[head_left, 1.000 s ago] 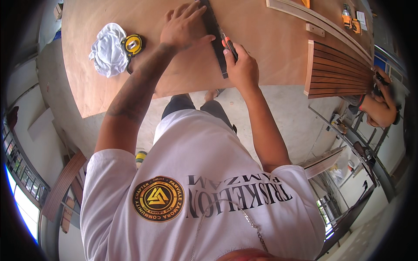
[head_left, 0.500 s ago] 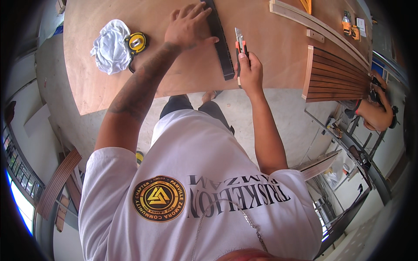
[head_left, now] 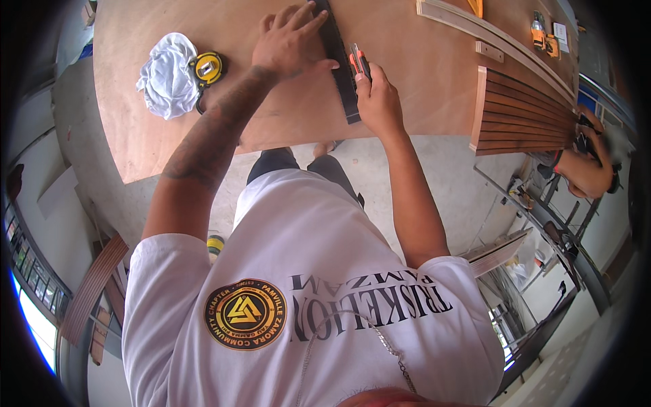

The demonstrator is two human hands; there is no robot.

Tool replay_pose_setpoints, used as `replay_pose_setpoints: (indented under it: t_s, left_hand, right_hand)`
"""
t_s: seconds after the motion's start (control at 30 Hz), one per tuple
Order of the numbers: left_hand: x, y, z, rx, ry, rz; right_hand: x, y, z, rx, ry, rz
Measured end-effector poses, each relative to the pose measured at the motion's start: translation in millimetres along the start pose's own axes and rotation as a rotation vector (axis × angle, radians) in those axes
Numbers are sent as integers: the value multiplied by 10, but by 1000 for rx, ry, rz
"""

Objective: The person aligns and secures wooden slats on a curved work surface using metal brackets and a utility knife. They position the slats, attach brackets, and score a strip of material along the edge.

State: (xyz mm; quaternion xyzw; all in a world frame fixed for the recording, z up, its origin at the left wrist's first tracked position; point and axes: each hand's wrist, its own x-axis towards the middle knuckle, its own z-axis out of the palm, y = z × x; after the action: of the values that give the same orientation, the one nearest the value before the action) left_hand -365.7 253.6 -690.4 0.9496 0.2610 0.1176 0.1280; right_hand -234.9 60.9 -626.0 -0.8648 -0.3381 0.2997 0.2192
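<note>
My left hand [head_left: 290, 42] lies on the plywood sheet [head_left: 271, 117] with its fingers spread, the fingertips and thumb reaching to a long black strip [head_left: 344, 85] that looks like a flat ruler. In my right hand [head_left: 381, 100] is a utility knife [head_left: 359, 62] with red-orange and black parts, its front end pointing away from me. The knife is close beside the strip's right edge; whether the blade touches the wood I cannot tell. Left of my forearm sit a yellow and black tape measure [head_left: 207, 68] and a crumpled white cloth [head_left: 168, 78].
Long wood strips [head_left: 498, 42] and a slatted brown panel [head_left: 519, 112] lie on the right. A yellow power tool [head_left: 540, 34] is at the far right. Beyond the panel, another person [head_left: 590, 169] bends low near metal framing [head_left: 542, 210].
My right hand has brought the knife left and turned it, closer to the strip's edge. My left hand stays in the same place by the strip.
</note>
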Motion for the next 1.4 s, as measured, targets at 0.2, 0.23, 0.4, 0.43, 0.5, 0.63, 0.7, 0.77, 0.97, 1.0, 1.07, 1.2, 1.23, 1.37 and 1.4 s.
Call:
replay_pose_setpoints:
  t_s: [0.2,0.23,0.4,0.43,0.5,0.63,0.7,0.77,0.97,1.0,1.07,1.2,1.23,1.37,1.4]
  left_hand:
    - [0,-5,-1,4,31,7]
    - [9,-2,-18,-9,25,4]
    - [47,1,-146,-107,-129,-23]
    - [53,4,-161,-105,-108,-12]
    - [53,8,-179,-108,-80,1]
    - [50,9,-180,-131,-72,0]
    - [48,11,-180,-141,-78,-4]
    - [50,10,-186,-144,-78,-6]
    - [62,5,-204,-148,-108,-15]
    - [63,4,-207,-143,-106,-12]
    - [66,4,-215,-134,-104,-5]
    - [74,19,-238,-144,-120,-11]
    - [80,25,-244,-146,-123,-11]
    - [98,41,-266,-134,-172,-33]
    - [100,42,-270,-135,-180,-36]
  right_hand:
    - [31,-215,-89,-136,-56,-11]
    - [44,-230,-92,-154,-60,-8]
    - [112,-246,-89,-206,-77,-44]
    - [120,-246,-89,-213,-85,-49]
    - [117,-255,-79,-222,-74,-59]
    - [111,-291,-64,-234,-28,-82]
    - [112,-307,-69,-245,-33,-85]
    - [127,-325,-70,-261,-43,-80]
    - [127,-342,-34,-274,-48,-54]
    - [127,-341,-30,-272,-47,-56]
    - [123,-338,-30,-278,-51,-50]
    - [102,-349,-33,-289,-20,-63]
    - [100,-355,-40,-295,-25,-66]
    - [91,-376,-70,-337,-90,-75]
    - [87,-379,-71,-341,-98,-69]
